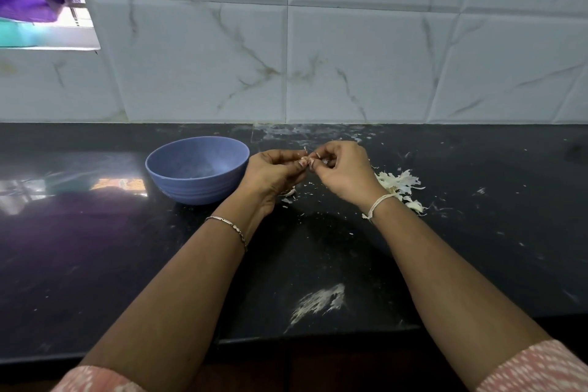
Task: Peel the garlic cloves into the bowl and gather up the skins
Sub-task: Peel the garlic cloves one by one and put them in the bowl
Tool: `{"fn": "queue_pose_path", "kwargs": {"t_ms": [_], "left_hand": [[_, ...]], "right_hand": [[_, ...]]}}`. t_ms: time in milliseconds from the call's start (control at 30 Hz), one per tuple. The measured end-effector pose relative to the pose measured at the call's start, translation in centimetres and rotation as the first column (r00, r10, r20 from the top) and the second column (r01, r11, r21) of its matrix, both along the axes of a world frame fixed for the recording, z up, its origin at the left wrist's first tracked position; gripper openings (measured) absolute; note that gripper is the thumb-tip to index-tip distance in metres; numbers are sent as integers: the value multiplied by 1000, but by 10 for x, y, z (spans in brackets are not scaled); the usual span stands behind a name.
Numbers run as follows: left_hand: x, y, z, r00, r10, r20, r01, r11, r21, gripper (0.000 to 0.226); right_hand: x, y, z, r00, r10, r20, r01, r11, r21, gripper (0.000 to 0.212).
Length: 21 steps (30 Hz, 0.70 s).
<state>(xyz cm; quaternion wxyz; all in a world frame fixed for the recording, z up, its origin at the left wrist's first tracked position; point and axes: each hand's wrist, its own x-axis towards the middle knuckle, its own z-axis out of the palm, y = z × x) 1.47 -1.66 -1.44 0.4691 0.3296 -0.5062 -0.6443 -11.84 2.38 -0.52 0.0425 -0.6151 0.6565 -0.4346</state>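
— Black stone counter, flecked white; marbled wall tiles behind the grip. Hands?
— Left hand and right hand both pinch one garlic clove; blue bowl just left, skins piled right.

Left: I see the blue bowl standing just beside the left hand.
Right: garlic skins heaped near the wrist.
Near side: I have open dark countertop.

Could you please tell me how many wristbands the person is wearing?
2. A thin silver chain bracelet circles the left wrist; a white thread band is tied round the right wrist, beside the pile of white garlic skins. The pink patterned sleeves may hide others.
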Motion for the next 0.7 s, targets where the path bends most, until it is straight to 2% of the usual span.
{"fn": "queue_pose_path", "kwargs": {"t_ms": [67,133,333,533,600,700], "left_hand": [[0,0,1,1000,24,-15,-24,1000,4,11],[0,1,2,999,29,-39,-28,999,16,10],[-2,1,0,998,-4,-55,6,999,39,6],[-2,1,0,998,7,-64,-1,995,95,8],[-1,1,-1,995,25,-100,-11,991,132,11],[-2,1,-3,993,32,-112,-14,986,165,3]], "right_hand": [[-2,1,1,999,44,17,-44,999,-1,6],[-4,3,3,996,77,-34,-78,997,-14,8],[-6,7,5,931,31,-365,-62,995,-74,9],[2,12,9,793,-51,-607,-1,996,-85,13],[3,12,8,751,-86,-654,19,994,-110,15],[4,11,7,742,-107,-662,45,993,-111,17]]}}
